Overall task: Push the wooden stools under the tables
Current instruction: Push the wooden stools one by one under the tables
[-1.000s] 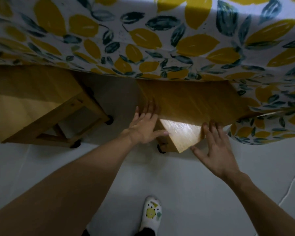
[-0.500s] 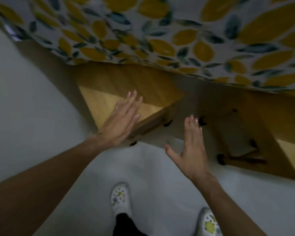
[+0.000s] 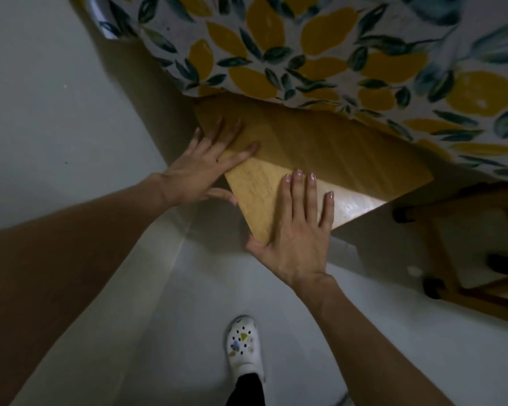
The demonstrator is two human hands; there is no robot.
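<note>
A wooden stool [image 3: 320, 159] stands partly under the table, whose lemon-and-leaf tablecloth [image 3: 320, 54] hangs over the stool's far half. Its near corner sticks out into the light. My left hand [image 3: 206, 168] lies flat on the seat's left edge, fingers spread. My right hand [image 3: 299, 227] lies flat on the near corner, palm down, fingers apart. Neither hand grips the seat. A second wooden stool [image 3: 481, 259] with black feet stands at the right, mostly under the cloth.
A pale wall [image 3: 56, 98] closes off the left side, close to the stool. The floor [image 3: 165, 332] is light grey. My foot in a white clog [image 3: 244, 347] stands below the stool.
The view has swung from the right stool to the left one. My left hand stayed on its seat, and my right hand, in the air half a second ago, now rests on its near corner.
</note>
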